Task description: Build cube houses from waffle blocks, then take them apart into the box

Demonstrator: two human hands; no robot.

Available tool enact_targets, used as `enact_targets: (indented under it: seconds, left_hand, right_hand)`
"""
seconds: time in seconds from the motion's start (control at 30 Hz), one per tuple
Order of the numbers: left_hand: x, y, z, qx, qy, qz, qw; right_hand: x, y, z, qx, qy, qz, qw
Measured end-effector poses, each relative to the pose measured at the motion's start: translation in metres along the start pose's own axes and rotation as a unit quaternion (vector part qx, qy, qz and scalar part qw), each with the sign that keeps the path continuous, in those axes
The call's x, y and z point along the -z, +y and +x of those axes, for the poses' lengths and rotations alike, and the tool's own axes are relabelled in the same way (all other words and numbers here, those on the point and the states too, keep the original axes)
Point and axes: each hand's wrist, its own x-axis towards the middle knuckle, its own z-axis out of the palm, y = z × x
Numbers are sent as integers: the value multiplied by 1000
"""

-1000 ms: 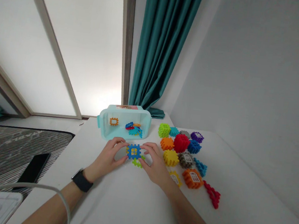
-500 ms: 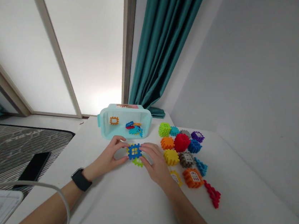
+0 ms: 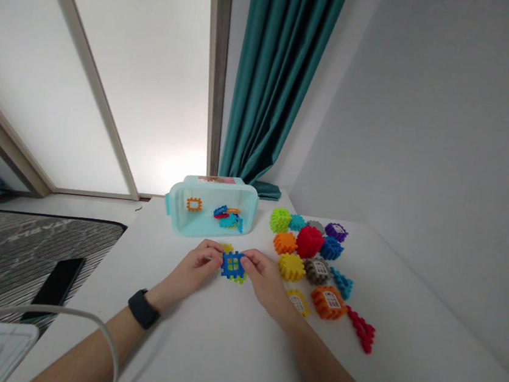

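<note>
Between my two hands is a blue square building block [image 3: 229, 265] with toothed edges and a window grid. My left hand [image 3: 200, 264] pinches its left edge, and my right hand [image 3: 263, 278] grips its right edge with thumb and fingers. Under the blue piece a green toothed piece [image 3: 239, 279] pokes out at the near side; whether the two are joined I cannot tell. Just beyond, a yellow piece [image 3: 227, 247] shows partly, mostly covered by the blue one and my left fingers. A dark watch [image 3: 143, 308] is on my left wrist.
Behind my hands a light-blue plastic bin [image 3: 180, 222] holds several loose pieces. To the right stand several assembled toothed blocks, among them a red one [image 3: 310, 242] and an orange one [image 3: 329, 302]. A phone [image 3: 54, 288] and a white cable [image 3: 84, 314] are at the left.
The blue piece has shifted slightly right and toward me, over the green piece. The yellow piece now shows beyond it. Both hands have closed in on the blue edges.
</note>
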Motion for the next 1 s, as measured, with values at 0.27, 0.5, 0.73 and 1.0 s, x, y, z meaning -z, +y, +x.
enact_targets:
  seconds: [0.27, 0.5, 0.73, 1.0]
  left_hand:
    - [-1, 2, -2, 36, 3, -18, 999]
    - [0, -6, -1, -6, 30, 14, 999]
    - [2, -6, -1, 10, 41, 32, 999]
    - [-1, -3, -1, -14, 64, 68, 996]
  right_hand:
    - [0, -9, -1, -47, -4, 26, 999]
    - [0, -8, -1, -31, -7, 9, 999]
    - [1, -6, 0, -29, -10, 7, 1000]
    - [0, -10, -2, -30, -35, 1, 999]
